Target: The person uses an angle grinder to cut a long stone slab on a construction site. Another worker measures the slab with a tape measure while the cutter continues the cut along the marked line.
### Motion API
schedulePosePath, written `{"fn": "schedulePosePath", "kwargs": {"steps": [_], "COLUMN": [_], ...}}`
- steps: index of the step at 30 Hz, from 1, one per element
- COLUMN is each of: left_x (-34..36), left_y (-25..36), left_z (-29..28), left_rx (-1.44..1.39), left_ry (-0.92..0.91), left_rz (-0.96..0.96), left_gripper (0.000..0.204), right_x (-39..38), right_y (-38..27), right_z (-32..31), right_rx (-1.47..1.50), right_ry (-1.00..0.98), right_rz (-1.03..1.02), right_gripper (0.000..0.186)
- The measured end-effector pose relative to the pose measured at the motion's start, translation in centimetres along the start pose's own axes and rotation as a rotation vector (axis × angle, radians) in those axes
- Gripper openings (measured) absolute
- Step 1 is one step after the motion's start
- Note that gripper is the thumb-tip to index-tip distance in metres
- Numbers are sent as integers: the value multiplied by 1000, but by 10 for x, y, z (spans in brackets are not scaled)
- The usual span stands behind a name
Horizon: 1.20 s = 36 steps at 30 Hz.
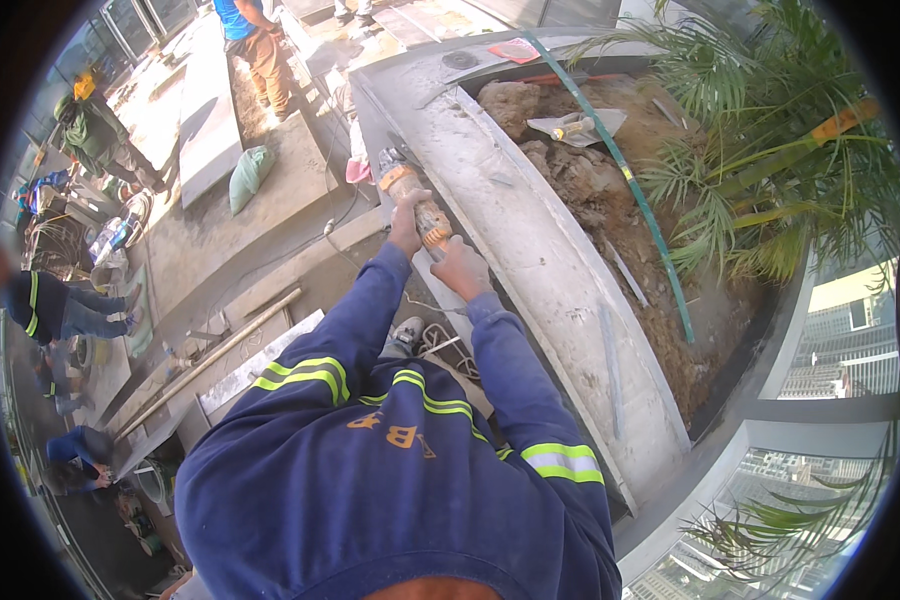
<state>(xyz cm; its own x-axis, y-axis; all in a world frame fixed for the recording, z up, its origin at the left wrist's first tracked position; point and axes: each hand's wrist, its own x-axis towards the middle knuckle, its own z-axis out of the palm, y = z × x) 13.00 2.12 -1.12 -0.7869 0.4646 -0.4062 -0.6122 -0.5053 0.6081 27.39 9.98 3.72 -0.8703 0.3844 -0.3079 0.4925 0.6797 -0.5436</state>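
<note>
A dusty orange-and-grey angle grinder (401, 180) lies across both my hands, its head pointing away from me at the inner edge of the curved planter wall (560, 260). My left hand (407, 224) is wrapped round the middle of its body. Farther back, my right hand (461, 268) grips the rear end. The wall's pale, rough top runs just to the right of the tool. Whether the disc touches the wall cannot be made out. A cord (428, 303) hangs below the rear of the grinder.
Soil fills the planter, where a trowel (573, 127) rests on a board and a green strip (625, 165) crosses over. Palm fronds (770, 170) lean in at right. To the left are a sack (251, 178), a long pole (210, 362) and several people at work.
</note>
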Motion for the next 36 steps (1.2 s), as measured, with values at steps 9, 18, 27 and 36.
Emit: {"fn": "schedulePosePath", "kwargs": {"steps": [9, 18, 27, 36], "left_x": [9, -9, -20, -1], "left_y": [4, 0, -7, -6], "left_z": [-2, 3, 6, -2], "left_rx": [14, 4, 4, 47], "left_ry": [15, 12, 28, 16], "left_rz": [3, -19, 5, -29], "left_gripper": [37, 35, 34, 30], "right_x": [9, -13, -24, -7], "right_y": [-1, -2, 6, 7], "right_z": [8, -2, -3, 5], "right_rx": [-5, -37, -23, -14], "right_ry": [28, 45, 38, 49], "right_rz": [-13, -17, -30, -26], "right_gripper": [51, 50, 47, 49]}}
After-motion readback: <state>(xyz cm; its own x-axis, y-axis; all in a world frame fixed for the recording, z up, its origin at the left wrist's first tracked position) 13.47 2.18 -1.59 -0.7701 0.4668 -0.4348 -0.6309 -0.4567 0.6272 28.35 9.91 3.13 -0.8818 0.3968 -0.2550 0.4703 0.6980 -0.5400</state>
